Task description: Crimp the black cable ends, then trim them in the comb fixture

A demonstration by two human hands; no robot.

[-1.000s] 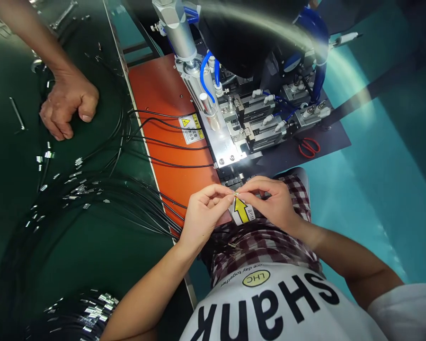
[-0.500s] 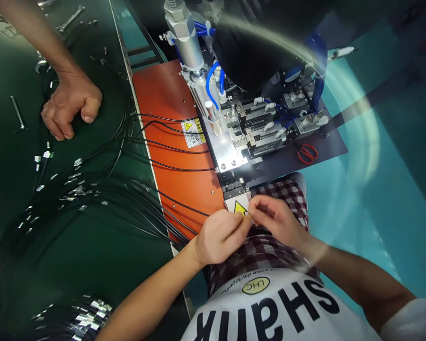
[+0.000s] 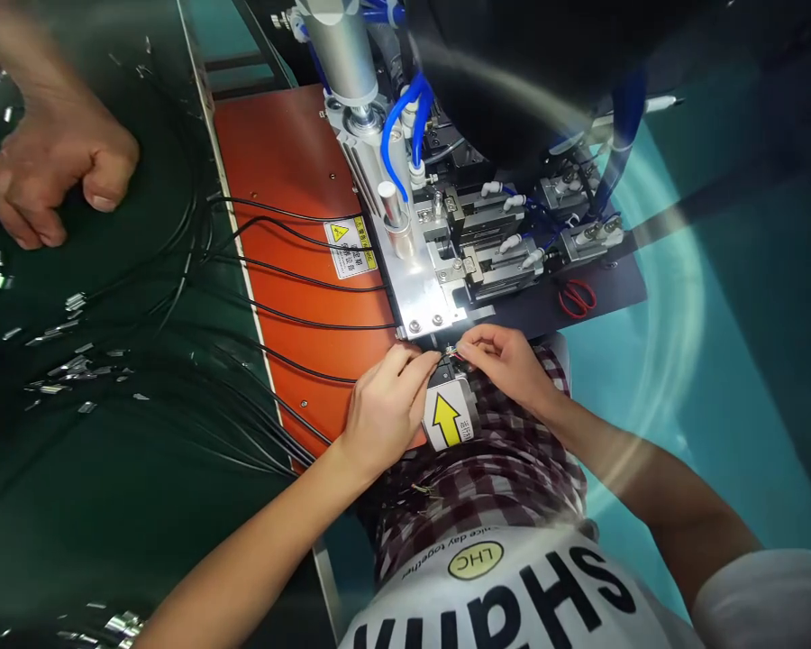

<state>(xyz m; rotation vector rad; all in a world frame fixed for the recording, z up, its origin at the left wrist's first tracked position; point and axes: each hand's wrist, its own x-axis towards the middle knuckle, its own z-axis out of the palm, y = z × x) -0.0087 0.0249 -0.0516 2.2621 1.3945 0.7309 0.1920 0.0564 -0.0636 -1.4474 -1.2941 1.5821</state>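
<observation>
Above the yellow arrow label on the machine's front, my two hands meet at the track. My left hand is closed in a pinch around a black cable close to its end. Just right of it, my right hand pinches the thin wires at that end. These wires are small and partly covered by my fingertips. Directly beyond my hands stands the press fixture, with a metal plate and an upright cylinder. Several black cables run into its left side over the orange board.
Another person's hand rests on the green table at left. Bundles of cables with shiny metal ends lie there too. Red-handled scissors lie right of the machine. Blue air hoses loop above the fixture.
Both my hands have moved forward from over the arrow label to the track beside the press, uncovering the label. The view has shifted, and the other person's hand appears farther left.
</observation>
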